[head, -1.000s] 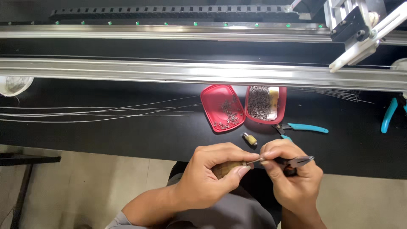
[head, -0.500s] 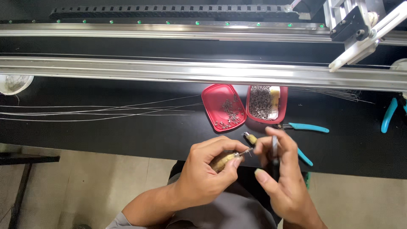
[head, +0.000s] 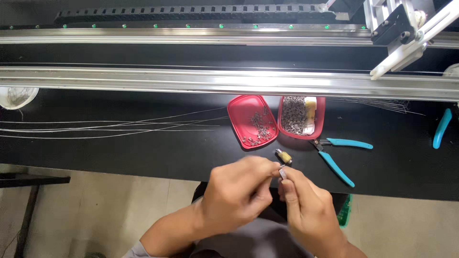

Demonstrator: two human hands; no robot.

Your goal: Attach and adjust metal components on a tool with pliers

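Left hand [head: 236,193] and right hand [head: 303,210] meet at the near edge of the black desk [head: 143,153], fingers curled narrow and pinched together on something small, too blurred to identify. A small yellowish tool handle [head: 284,156] lies on the desk just beyond the fingertips. Behind it, a red tray [head: 252,120] and a red box [head: 301,116] both hold small metal parts

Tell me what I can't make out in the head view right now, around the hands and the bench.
- What the left hand and right hand pinch: covered by the fingers and blurred.
- Small metal parts in the red tray and red box: too small to tell their kind.
- Teal tool at the right: cut off by the picture's edge.
- White dish at the left: partly under the aluminium rail.
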